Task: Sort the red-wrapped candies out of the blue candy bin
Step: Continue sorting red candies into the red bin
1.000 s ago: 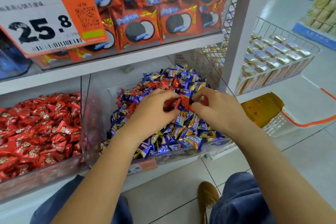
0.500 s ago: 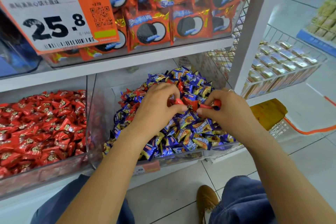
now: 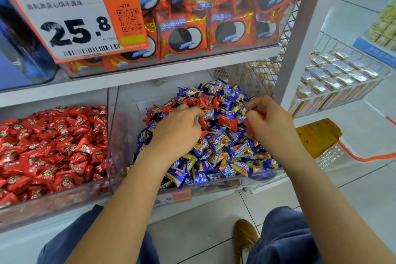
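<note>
While both of your hands work over the heap of blue-wrapped candies (image 3: 222, 152) in the clear plastic bin (image 3: 120, 135), the picking goes on, not the carrying away. Your right hand (image 3: 272, 126) has its fingers curled around red-wrapped candies (image 3: 258, 114), which show red between the fingertips and under the palm. Your left hand (image 3: 177, 133) is also curled, and red wrapper edges show at its fingertips and under its palm, so I judge it holds red pieces too. Half a second ago the two hands were almost touching at the middle of the heap; now they are apart, and between them one red candy with crimped ends (image 3: 228, 122) lies uncovered on top of the blue ones. This means the next target is free to take. More red pieces lie in a cluster at the back of the heap (image 3: 199, 100), so the sorting is far from finished. The camera view has also come closer and a little lower than before. The neighbouring bin full of red candies (image 3: 51, 146) stands just beside on your left, and I judge the gathered pieces belong there.
</note>
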### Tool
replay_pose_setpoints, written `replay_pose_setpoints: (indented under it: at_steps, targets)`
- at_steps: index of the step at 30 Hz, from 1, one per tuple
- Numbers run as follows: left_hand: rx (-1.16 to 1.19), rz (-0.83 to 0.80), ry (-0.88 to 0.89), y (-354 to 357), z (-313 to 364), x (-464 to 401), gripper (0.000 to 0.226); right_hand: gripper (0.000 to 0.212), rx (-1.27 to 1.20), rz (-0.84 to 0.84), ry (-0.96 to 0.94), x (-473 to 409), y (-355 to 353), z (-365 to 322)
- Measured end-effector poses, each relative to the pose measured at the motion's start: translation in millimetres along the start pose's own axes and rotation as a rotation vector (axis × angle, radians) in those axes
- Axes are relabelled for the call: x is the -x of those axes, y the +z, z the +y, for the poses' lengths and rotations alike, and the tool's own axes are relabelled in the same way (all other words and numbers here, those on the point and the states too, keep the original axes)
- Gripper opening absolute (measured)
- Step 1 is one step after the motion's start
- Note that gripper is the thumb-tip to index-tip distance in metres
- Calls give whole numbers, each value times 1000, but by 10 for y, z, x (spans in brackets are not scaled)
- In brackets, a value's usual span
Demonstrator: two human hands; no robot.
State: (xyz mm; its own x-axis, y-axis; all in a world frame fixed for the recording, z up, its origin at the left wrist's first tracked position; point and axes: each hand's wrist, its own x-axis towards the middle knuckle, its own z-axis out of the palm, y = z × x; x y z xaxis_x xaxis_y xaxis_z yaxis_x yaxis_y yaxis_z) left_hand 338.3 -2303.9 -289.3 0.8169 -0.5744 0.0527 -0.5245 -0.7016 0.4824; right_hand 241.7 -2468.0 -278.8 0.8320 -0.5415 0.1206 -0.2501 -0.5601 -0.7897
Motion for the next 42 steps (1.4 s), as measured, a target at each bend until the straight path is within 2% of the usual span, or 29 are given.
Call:
replay_pose_setpoints:
  at_steps: [2,4,5,8,11,13,17,22,26,28,29,31,32,33,35,38,40,42]
  targets:
    - [-74,-35,-30,31,-4,0,49,21,-4,-36,-25,-13,24,9]
    - [-128,-102,-40,76,5,16,70,30,87,-43,-113,-35,62,22]
    - [-155,-124,-35,102,16,24,73,32,142,-43,-157,-45,86,19]
    - [-226,-56,0,177,24,6,64,25,335,-68,-241,-71,185,34]
    - [-175,5,51,204,32,-28,47,38,572,-143,-203,-83,276,34]
    - [-124,4,69,208,24,-40,40,39,632,-147,-199,-90,292,3]
    - [64,18,55,159,-34,-38,31,25,553,-138,-221,-140,308,-18]
    - [287,118,-53,-59,-159,-56,23,17,297,-13,-200,-242,250,-130]
    - [497,73,-226,-127,-310,-156,24,18,318,-32,-207,-419,252,-165]
    - [529,42,-284,-118,-332,-196,27,7,322,-46,-214,-508,300,-156]
    - [547,53,-299,-112,-334,-216,28,14,319,-48,-216,-539,325,-164]
    - [609,114,-320,-104,-333,-263,28,43,331,-34,-205,-578,380,-177]
    - [637,135,-327,-94,-333,-292,27,47,330,-29,-198,-592,403,-189]
    - [646,141,-333,-78,-329,-321,27,43,324,-33,-207,-609,426,-196]
    - [611,133,-344,-25,-326,-380,30,19,366,-69,-220,-640,476,-200]
    - [544,157,-361,22,-313,-459,29,51,434,-241,-205,-656,541,-192]
    - [454,157,-346,0,-284,-491,31,60,369,-390,-183,-635,563,-208]
    - [330,117,-300,-20,-266,-513,38,64,368,-462,-191,-612,585,-195]
